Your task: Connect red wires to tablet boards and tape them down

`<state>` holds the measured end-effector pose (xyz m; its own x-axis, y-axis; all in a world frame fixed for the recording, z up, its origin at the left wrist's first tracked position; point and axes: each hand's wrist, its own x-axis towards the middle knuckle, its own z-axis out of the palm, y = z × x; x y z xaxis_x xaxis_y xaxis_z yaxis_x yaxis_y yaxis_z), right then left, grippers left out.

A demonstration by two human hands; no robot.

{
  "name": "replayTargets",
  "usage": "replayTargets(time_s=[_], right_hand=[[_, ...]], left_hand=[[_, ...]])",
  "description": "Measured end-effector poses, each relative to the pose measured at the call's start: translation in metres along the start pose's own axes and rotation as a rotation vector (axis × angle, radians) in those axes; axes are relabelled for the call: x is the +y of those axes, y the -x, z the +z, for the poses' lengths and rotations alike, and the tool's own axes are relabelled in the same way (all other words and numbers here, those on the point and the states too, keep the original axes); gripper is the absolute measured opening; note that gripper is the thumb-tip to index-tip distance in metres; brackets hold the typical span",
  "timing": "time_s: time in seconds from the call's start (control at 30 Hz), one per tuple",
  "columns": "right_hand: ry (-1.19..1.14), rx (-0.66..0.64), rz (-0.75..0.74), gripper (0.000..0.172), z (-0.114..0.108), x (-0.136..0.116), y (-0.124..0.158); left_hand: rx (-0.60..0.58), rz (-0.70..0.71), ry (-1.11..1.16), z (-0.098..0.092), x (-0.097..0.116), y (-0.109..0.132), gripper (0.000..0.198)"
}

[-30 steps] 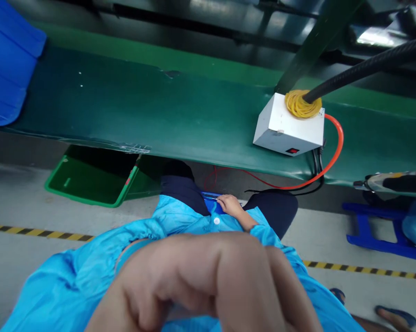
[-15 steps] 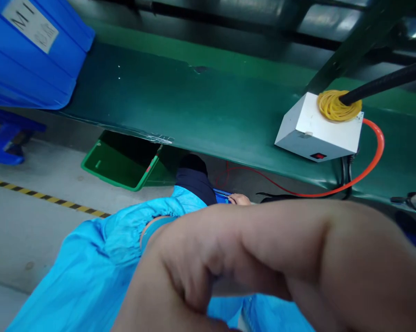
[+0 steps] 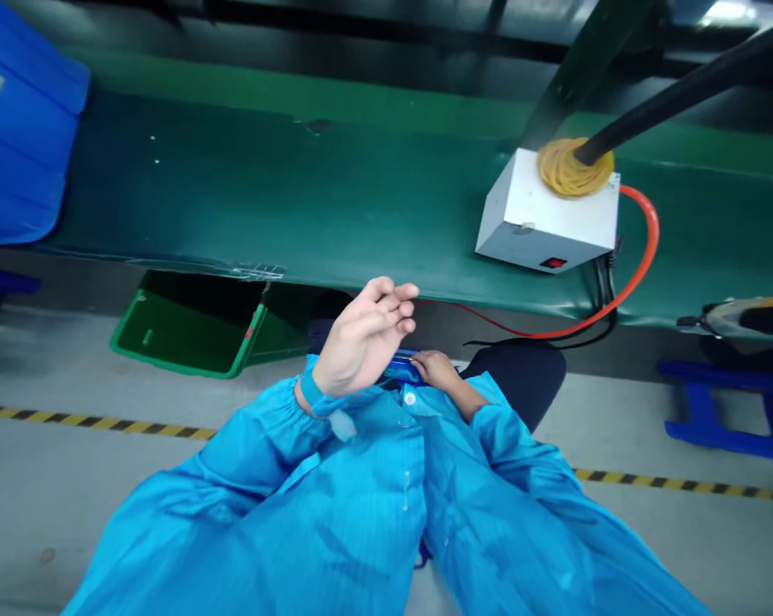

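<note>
My left hand is raised in front of my body at the bench edge, palm turned inward. Its fingers are loosely bent, slightly apart, and hold nothing. A blue wristband goes around that wrist. My right hand rests low at my lap, fingers curled beside a blue object that is mostly hidden. A thin dark strip shows at its fingertips, too small to name. My blue smock fills the lower middle.
On the green bench stands a white box with yellow rubber bands, a black tube and an orange hose. A blue bin is at left, a green bin below the bench. A blue stool stands right.
My left hand has moved down and away from right before the camera to the bench edge. The view has shifted right, and my right hand now shows more fully at my lap.
</note>
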<state>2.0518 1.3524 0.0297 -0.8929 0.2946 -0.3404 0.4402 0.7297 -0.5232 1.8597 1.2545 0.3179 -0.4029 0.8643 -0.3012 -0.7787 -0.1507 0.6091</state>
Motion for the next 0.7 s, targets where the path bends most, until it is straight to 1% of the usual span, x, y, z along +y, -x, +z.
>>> replayTargets(time_s=[0.07, 0.17, 0.23, 0.37, 0.43, 0.5, 0.57, 0.6, 0.63, 0.67, 0.7], right_hand=[[0.005, -0.006, -0.007, 0.033, -0.001, 0.001, -0.002], [0.017, -0.012, 0.001, 0.035, -0.002, 0.001, -0.004], [0.024, -0.015, 0.008, 0.036, -0.002, 0.000, -0.003], [0.028, -0.025, 0.002, 0.036, -0.003, -0.002, -0.002], [0.026, -0.035, -0.008, 0.037, -0.004, -0.002, -0.002], [0.024, -0.043, -0.017, 0.039, -0.005, -0.003, -0.005], [0.023, -0.046, -0.025, 0.039, -0.009, -0.005, -0.006], [0.023, -0.046, -0.028, 0.038, -0.011, -0.006, -0.005], [0.023, -0.044, -0.027, 0.036, -0.014, -0.009, -0.003], [0.023, -0.043, -0.023, 0.034, -0.018, -0.011, -0.001], [0.021, -0.039, -0.015, 0.032, -0.021, -0.013, 0.001]], left_hand=[[0.074, -0.054, 0.086, -0.016, -0.012, -0.014, 0.038], [0.089, -0.081, 0.125, -0.030, -0.020, -0.018, 0.040], [0.087, -0.094, 0.138, -0.033, -0.020, -0.016, 0.039], [0.096, -0.111, 0.138, -0.032, -0.021, -0.011, 0.039], [0.102, -0.116, 0.123, -0.032, -0.024, -0.013, 0.039], [0.091, -0.122, 0.083, -0.036, -0.027, -0.020, 0.039], [0.051, -0.135, -0.058, -0.046, -0.030, -0.030, 0.037], [0.033, -0.143, -0.199, -0.054, -0.031, -0.035, 0.036], [0.021, -0.152, -0.387, -0.066, -0.033, -0.039, 0.034], [0.045, -0.147, -0.640, -0.080, -0.035, -0.043, 0.030], [0.095, -0.134, -0.944, -0.098, -0.036, -0.048, 0.023]])
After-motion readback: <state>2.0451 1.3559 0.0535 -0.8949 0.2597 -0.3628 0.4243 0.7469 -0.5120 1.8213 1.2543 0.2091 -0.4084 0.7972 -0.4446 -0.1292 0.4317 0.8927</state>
